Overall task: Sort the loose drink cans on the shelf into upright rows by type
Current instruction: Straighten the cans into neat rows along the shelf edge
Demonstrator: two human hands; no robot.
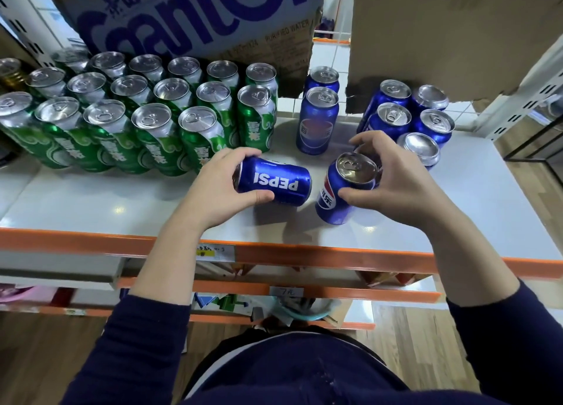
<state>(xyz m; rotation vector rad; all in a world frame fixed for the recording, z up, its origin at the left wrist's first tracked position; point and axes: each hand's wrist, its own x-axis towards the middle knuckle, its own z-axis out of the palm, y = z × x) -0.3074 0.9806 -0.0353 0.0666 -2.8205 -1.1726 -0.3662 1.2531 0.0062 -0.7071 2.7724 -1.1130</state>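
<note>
So, head view: looking down at a white shelf (91,203) with an orange front edge.
Left hand (219,188): fingers and thumb curl round the lying can and hold it.
Lying can (274,182): blue, on its side, near the shelf front, with the word PEPSI upside down.
Right hand (393,176): fingers and thumb wrap round the standing can near its top.
Standing can (344,191): blue, top up, leaning a bit, just to the right of the lying can.
Green cans (146,121): upright in rows at the back left.
Blue pair (318,121): two upright cans in the middle, one behind the other.
Blue bunch (408,115): upright cans close together at the back right.
Flipped can (422,148): bottom up, in front of the blue bunch, near the right hand.
Water box (182,14): behind the green cans.
Cardboard (441,32): brown sheet above the blue bunch.
</note>
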